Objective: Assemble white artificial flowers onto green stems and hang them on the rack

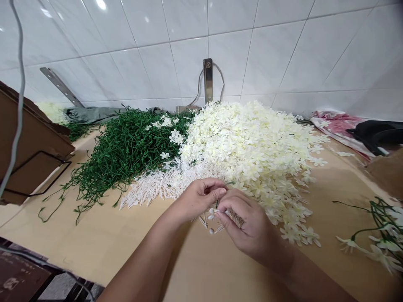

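Stamen pieces are being held between the two hands at the near middle of the table, just in front of the flower pile. A small white cluster is being pinched by the fingertips of the left hand, with thumb and forefinger closed over it from above. The right hand is being kept clenched around a bundle of thin white sprigs, whose ends are showing fanned out below and between the hands. Both grips are therefore closed on parts of the same small assembly.

The working point is being kept where the two thumbs meet, slightly left of the right hand's knuckles. A thin green stem seems to be running up and away from that point toward the pile; its far end cannot be made out. The long axis of the sprigs is being held roughly left to right, across the body.

Petals are lying directly behind the hands, nearest to the right hand. A spread of loose stamens is lying behind and to the left, nearest to the left hand. Green stems are heaped further left, well apart from both hands. Finished sprays are lying at the right edge, beyond the right forearm.
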The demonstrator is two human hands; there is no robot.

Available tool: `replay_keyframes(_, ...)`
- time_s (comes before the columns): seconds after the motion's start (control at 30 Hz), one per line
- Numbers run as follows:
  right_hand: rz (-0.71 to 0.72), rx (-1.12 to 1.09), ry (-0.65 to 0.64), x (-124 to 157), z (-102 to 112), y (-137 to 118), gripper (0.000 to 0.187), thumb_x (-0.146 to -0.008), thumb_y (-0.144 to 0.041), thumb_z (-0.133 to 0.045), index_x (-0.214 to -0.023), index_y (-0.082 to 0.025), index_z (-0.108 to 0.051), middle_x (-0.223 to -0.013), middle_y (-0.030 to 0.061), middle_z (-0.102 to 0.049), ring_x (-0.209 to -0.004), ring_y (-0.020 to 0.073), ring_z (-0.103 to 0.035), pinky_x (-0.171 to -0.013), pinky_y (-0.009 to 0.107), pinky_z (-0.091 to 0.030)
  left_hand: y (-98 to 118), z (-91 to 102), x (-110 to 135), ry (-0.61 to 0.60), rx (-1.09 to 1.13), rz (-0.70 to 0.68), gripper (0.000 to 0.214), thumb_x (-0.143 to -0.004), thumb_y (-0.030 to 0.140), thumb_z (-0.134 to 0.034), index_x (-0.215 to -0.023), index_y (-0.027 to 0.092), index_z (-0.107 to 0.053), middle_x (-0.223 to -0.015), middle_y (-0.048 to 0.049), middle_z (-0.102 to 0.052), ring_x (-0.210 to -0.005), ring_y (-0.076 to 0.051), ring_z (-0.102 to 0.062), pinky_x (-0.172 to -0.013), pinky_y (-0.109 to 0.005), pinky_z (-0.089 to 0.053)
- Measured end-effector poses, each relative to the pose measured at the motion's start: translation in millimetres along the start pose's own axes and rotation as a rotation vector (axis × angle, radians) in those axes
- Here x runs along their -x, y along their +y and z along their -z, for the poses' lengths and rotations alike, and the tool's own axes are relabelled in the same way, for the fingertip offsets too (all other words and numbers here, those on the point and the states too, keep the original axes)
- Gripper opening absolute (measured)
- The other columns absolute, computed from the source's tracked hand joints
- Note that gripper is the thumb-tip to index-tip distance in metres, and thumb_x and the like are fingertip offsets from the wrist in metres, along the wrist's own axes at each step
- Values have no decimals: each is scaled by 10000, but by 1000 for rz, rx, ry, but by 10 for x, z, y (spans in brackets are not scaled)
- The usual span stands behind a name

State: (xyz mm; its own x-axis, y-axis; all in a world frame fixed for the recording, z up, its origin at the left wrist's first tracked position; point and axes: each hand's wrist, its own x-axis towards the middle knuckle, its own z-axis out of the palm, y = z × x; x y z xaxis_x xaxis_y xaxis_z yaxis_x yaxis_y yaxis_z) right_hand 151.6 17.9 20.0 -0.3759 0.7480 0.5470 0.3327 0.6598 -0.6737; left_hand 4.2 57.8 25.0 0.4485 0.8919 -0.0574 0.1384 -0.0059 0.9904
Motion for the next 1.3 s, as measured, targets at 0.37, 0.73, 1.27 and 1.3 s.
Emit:
replay_keyframes(0.37, -256, -240, 33, 4, 87, 5, 50, -779, -172, -534, -730, -175, -526, -683, 8, -546, -661, 124, -515, -632, 261, -423, 24, 2, 1, 53, 89, 39, 332, -711, 459, -580, -694, 130, -540, -600, 20, -502, -557, -72, -433, -549, -210, -344)
replay_keyframes(0.73, -738, -897, 172, -50, 111, 172, 178, -666, -316, -698, -685, -174, -593, -624, -23, -588, -638, 105, -555, -680, 260, -453, -23, -27, 9, -58, 84, 36, 331, -795, 463, -447, -685, 154, -483, -563, 47, -344, -539, -79, -303, -521, -223, -252)
replay_keyframes(1.27, -577, -308, 150, -29, 123, 116, 152, -762, -309, -579, -705, -174, -542, -637, -18, -535, -618, 109, -495, -599, 245, -397, -80, -61, -13, -37, -38, 59, 289, -794, 429, -447, -686, 162, -480, -578, 44, -376, -527, -79, -327, -531, -228, -272)
replay_keyframes(1.3, -556, -260, 141, -25, 121, 106, 146, -771, -298, -569, -701, -174, -539, -643, -16, -536, -630, 111, -497, -608, 245, -396, -80, -67, -15, -24, -40, 57, 295, -788, 432, -454, -675, 160, -475, -574, 45, -375, -519, -77, -319, -522, -225, -267)
